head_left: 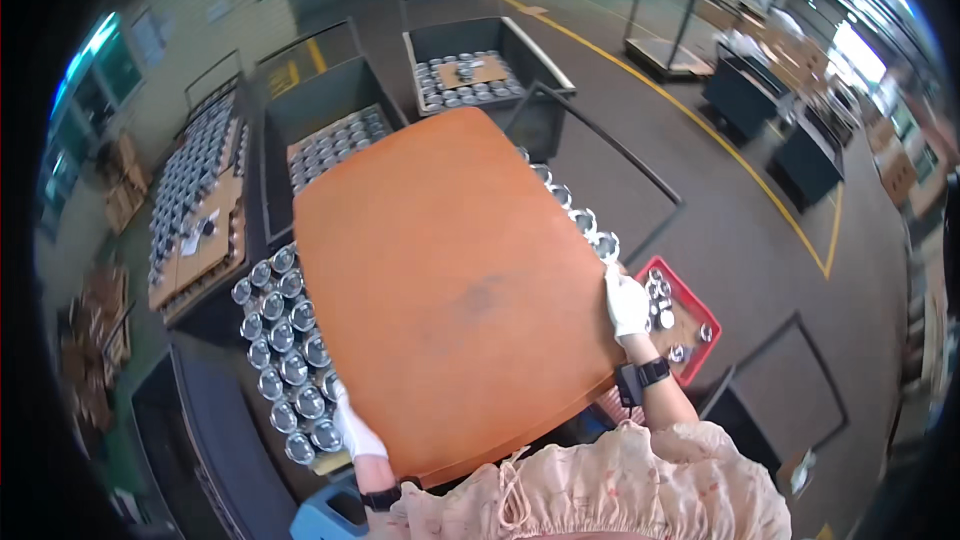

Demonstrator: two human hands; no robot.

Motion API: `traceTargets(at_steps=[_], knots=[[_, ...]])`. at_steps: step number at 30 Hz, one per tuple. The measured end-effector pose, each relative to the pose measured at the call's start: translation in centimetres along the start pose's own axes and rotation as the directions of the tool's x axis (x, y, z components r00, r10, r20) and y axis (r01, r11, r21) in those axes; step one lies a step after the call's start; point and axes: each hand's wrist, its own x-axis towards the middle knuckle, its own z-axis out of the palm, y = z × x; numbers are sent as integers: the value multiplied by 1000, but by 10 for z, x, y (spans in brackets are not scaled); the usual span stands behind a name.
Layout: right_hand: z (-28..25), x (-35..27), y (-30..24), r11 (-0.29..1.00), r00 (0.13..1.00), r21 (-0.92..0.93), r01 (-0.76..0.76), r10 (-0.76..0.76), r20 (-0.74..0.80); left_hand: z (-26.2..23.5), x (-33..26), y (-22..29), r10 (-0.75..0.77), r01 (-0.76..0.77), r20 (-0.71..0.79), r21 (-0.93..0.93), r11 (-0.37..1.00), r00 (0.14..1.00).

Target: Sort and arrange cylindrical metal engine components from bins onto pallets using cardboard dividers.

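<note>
Left hand (pixel 357 427) and right hand (pixel 627 304), white-gloved, grip a broad orange-brown sheet (pixel 430 240) by opposite edges, likely for balance.

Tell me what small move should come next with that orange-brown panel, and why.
Perhaps ease the orange-brown panel slightly left: several columns of round metal parts show beyond its left edge, but only a single line along its right. The gloved left hand and gloved right hand are at opposite edges.

Glare bleaches the upper-right opening (pixel 860 50), while fisheye edges bend, blur and darken to black.
</note>
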Motion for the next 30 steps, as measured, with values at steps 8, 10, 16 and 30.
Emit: traceTargets(at_steps=[8, 10, 16, 30], knots=[[14, 164, 46, 999, 999, -42, 18, -16, 50, 92, 83, -100, 24, -27, -130, -25, 999, 991], [22, 189, 57, 999, 997, -43, -33, 36, 70, 142, 67, -101, 180, -106, -271, 267, 958, 946], [48, 238, 92, 989, 982, -135, 62, -36, 186, 152, 85, -115, 64, 120, -274, 603, 788, 960], [70, 283, 125, 936, 946, -283, 210, -121, 301, 145, 92, -141, 33, 126, -198, 735, 666, 980]])
